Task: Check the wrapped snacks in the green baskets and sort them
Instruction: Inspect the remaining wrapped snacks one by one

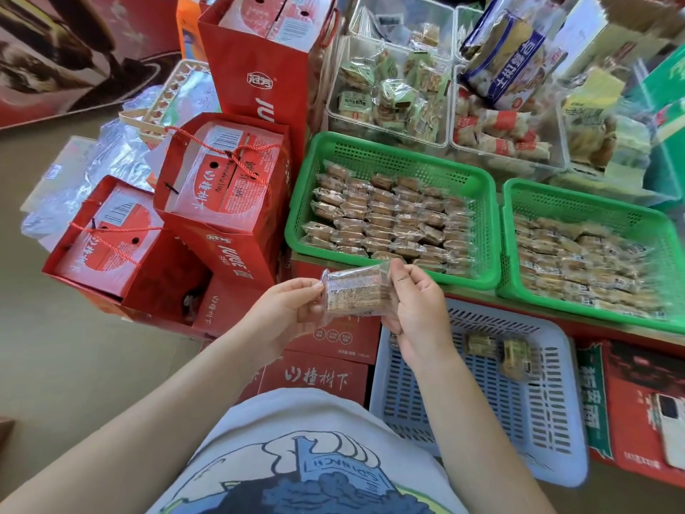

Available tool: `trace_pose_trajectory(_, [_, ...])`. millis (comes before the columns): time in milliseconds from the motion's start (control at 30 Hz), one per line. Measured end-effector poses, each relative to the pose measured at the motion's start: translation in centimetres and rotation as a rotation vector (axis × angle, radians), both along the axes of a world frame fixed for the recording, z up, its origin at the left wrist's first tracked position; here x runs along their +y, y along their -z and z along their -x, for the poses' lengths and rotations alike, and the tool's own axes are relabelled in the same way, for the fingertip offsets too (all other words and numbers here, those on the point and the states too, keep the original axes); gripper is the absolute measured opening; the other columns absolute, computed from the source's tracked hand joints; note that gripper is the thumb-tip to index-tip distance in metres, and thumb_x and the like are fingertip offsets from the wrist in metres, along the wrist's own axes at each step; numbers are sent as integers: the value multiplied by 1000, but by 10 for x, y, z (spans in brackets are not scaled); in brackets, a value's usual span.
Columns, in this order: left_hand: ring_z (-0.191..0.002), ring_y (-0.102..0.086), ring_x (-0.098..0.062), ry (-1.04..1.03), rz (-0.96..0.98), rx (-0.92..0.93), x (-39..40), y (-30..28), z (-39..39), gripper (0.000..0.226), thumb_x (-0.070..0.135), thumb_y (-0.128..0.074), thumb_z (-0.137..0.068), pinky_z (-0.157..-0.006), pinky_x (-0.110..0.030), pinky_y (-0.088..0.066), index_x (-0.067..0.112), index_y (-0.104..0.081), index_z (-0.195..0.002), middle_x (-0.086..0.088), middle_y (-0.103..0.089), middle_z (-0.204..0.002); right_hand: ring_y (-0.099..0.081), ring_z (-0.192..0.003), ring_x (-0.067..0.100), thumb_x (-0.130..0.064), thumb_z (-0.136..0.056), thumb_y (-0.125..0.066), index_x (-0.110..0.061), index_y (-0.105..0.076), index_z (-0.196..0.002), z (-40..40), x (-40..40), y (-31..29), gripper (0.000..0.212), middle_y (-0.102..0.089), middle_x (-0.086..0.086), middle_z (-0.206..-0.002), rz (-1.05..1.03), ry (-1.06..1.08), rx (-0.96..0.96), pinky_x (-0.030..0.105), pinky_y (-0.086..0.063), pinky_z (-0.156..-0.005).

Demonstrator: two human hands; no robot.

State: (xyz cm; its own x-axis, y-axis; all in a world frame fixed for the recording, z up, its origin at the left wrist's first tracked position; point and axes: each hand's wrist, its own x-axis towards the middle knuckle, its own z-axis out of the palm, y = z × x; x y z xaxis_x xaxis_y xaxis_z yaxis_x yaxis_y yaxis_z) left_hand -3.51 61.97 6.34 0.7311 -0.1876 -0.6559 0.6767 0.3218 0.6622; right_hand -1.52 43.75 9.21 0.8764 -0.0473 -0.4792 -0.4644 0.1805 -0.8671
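Note:
Both my hands hold one clear-wrapped brown snack (356,291) in front of my chest. My left hand (285,313) pinches its left end and my right hand (415,306) grips its right end. Just beyond them stands a green basket (393,146) filled with rows of similar wrapped snacks. A second green basket (593,205) to its right holds several more wrapped snacks. Below my right hand lies a pale blue slotted basket (548,413) with two wrapped snacks (500,350) in it.
Red gift boxes in red bags (222,187) crowd the floor on the left. Clear bins of other packaged snacks (393,87) stand behind the green baskets. More red cartons (315,372) sit under the baskets, and a phone (671,428) lies at the lower right.

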Motion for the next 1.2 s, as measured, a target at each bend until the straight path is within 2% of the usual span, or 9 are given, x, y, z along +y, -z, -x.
trace_pose_trajectory(100, [-76, -71, -15, 65, 51, 49, -6, -14, 0, 36, 42, -48, -103, -54, -24, -54, 13, -65, -114, -10, -73, -103, -46, -38, 8, -28, -105, -49, 2, -60, -101, -1, -3, 3, 32, -61, 7, -66, -22, -22, 32, 20, -30, -33])
trace_pose_trajectory(200, [-69, -71, -17, 108, 53, -25, -11, -26, 0, 48, 40, -63, -86, -53, -22, -56, 5, -67, -118, -11, -74, -88, -29, -32, 9, -30, -106, -46, 6, -60, -110, -2, -6, 2, 38, -45, -1, -47, -119, -65, 100, 22, -23, -33])
trace_pose_trajectory(333, [-57, -67, -16, 53, 55, 9, -12, -28, -2, 49, 35, -70, -76, -51, -20, -55, 0, -68, -111, -11, -71, -73, -26, -33, 9, -28, -107, -43, -6, -59, -83, 0, -11, 0, 36, -35, -4, -42, -264, -74, 231, 22, -21, -35])
trace_pose_trajectory(467, [-63, -67, -17, 118, 10, -71, -7, -20, 0, 47, 32, -71, -79, -55, -21, -56, 2, -67, -115, -4, -71, -73, -50, -49, 12, -44, -104, -46, -11, -66, -100, 2, -16, 3, 39, -56, -1, -57, -138, -93, 246, 26, -38, -52])
trace_pose_trajectory(600, [-95, -71, -18, 173, -146, -282, 0, -16, -2, 43, 13, -85, -75, -73, -26, -57, 16, -73, -117, -3, -77, -107, -60, -68, 19, -71, -90, -44, -19, -72, -113, 3, -22, 5, 63, -68, 7, -86, -48, -291, 263, 33, -50, -62])
trace_pose_trajectory(700, [-108, -69, -24, 141, -116, -356, 0, -11, -2, 46, 11, -82, -71, -88, -32, -57, 32, -77, -111, -7, -75, -115, -58, -67, 19, -45, -99, -55, -11, -66, -117, 2, -19, 1, 40, -68, 12, -98, -80, -352, 210, 32, -49, -60])
trace_pose_trajectory(833, [-116, -68, -22, 55, 53, -218, -4, -15, -3, 76, 19, -81, -72, -89, -30, -58, 27, -51, -142, -8, -59, -136, -65, -87, 18, -21, -97, -63, -19, -66, -111, 3, -16, 0, 15, -69, 4, -101, 39, -342, -15, 30, -51, -71])
trace_pose_trajectory(1033, [-96, -72, -25, 75, 58, -95, -3, -18, -9, 52, 27, -74, -85, -79, -31, -61, 7, -62, -131, -18, -73, -116, -67, -106, 20, -1, -94, -63, -28, -57, -126, 6, -12, -1, 43, -68, -1, -115, 92, -355, -234, 35, -57, -91])
trace_pose_trajectory(1200, [-104, -73, -28, 76, -60, -202, -2, -15, -11, 51, 28, -74, -77, -80, -30, -59, 13, -66, -126, -11, -75, -114, -68, -108, 18, -48, -93, -63, -35, -48, -133, 1, -9, 7, 44, -66, 2, -126, 107, -234, -77, 37, -55, -88])
